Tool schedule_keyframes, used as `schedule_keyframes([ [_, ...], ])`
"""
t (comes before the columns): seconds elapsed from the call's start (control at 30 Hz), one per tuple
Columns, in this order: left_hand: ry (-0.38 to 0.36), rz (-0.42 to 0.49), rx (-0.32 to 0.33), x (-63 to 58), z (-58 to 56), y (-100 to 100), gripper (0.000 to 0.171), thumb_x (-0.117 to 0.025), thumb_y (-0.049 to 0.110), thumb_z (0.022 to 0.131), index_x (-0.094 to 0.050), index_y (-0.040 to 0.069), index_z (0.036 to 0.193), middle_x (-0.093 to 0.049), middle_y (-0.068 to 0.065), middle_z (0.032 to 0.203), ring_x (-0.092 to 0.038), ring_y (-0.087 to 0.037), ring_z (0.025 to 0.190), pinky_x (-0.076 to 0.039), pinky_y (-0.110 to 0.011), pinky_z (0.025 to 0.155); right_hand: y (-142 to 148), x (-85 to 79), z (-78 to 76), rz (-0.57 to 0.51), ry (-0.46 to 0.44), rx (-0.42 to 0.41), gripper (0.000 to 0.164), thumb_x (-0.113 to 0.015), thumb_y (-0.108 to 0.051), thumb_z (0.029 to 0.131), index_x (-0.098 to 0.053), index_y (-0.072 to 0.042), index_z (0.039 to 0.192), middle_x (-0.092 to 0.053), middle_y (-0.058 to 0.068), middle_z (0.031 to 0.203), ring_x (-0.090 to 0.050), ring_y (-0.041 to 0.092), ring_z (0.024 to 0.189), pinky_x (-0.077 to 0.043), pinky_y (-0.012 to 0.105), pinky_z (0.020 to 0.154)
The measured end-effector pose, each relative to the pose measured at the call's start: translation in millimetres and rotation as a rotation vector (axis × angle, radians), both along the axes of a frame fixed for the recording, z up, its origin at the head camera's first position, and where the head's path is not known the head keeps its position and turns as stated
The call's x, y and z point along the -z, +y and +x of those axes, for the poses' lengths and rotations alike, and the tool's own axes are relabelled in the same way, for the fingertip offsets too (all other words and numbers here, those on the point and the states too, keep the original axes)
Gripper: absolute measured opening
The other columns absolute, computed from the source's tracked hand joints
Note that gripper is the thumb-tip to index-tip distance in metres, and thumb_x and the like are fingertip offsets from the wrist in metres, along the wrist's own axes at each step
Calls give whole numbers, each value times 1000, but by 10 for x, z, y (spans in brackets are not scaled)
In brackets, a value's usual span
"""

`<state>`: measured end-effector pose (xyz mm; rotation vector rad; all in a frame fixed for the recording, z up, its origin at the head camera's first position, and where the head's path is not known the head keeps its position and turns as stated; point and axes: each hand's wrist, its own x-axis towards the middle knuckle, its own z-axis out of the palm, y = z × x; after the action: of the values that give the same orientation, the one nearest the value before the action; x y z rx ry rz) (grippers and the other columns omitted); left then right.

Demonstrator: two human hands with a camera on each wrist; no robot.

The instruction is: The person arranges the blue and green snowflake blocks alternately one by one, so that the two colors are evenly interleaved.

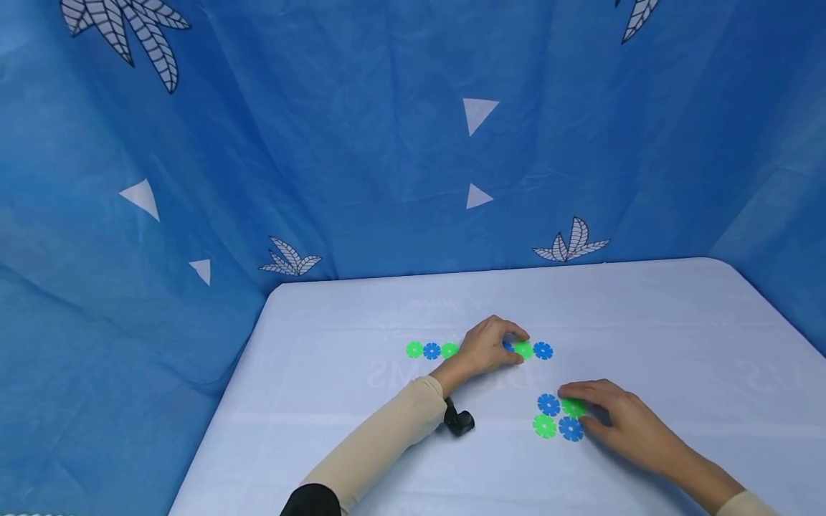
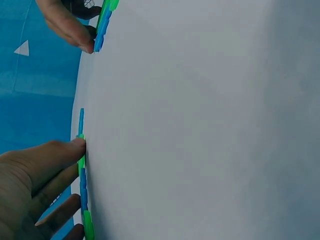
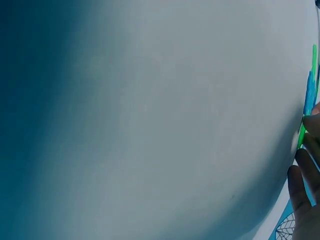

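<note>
Notched flat plastic discs, green and blue, lie on the white table (image 1: 310,344). My left hand (image 1: 485,347) reaches over a row of them and pinches a green disc (image 1: 523,350) between thumb and index finger. Right of it is a blue disc (image 1: 543,350); part of the row is hidden under the hand. Nearer the front, my right hand (image 1: 632,426) holds a green disc (image 1: 573,408) by its edges. That disc sits in a cluster with two blue discs and another green disc (image 1: 545,426). In the right wrist view, the right hand (image 3: 307,175) is partly cut off.
At the row's left end are a green disc (image 1: 414,350), a blue disc (image 1: 432,351) and another green disc (image 1: 449,350). A small black object (image 1: 459,421) shows beside the left forearm. A blue patterned curtain (image 1: 400,143) hangs behind the table.
</note>
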<state>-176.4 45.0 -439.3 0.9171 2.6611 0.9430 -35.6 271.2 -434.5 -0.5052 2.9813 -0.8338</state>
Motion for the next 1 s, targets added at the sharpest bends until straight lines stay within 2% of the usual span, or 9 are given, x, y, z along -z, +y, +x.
schedule_keyframes([
  [0.3,-7,45,26,14,3,103,37,-83,25,80,-74,21,115,-68,14,116,-54,-3,112,-44,-23,94,46,1,-2,1,18,-16,41,-82,-8,76,-72,-23,114,-66,-11,114,-62,20,108,-52,43,88],
  [0.5,-8,54,56,2,9,219,36,-83,24,81,-74,20,116,-68,13,117,-54,-2,111,-44,-21,92,47,41,8,-1,126,-22,42,-85,-5,71,-73,-22,107,-63,-14,108,-63,13,101,-55,38,82],
  [0.6,-6,38,52,1,15,244,36,-83,24,81,-74,20,116,-68,13,117,-54,-2,111,-43,-20,93,44,59,16,3,159,-21,41,-85,-5,69,-73,-22,105,-61,-15,105,-61,8,96,-55,35,79],
  [0.77,-2,19,38,7,16,264,35,-83,23,81,-74,21,115,-68,13,117,-54,-2,113,-42,-20,94,40,52,30,32,131,0,38,-85,-8,71,-73,-22,105,-60,-15,106,-60,7,95,-55,34,79],
  [1.0,29,-5,43,28,1,295,34,-83,23,80,-75,21,113,-68,13,116,-54,-1,113,-41,-19,96,44,2,37,51,67,0,36,-84,-11,73,-73,-20,107,-62,-11,109,-61,15,99,-54,40,83],
])
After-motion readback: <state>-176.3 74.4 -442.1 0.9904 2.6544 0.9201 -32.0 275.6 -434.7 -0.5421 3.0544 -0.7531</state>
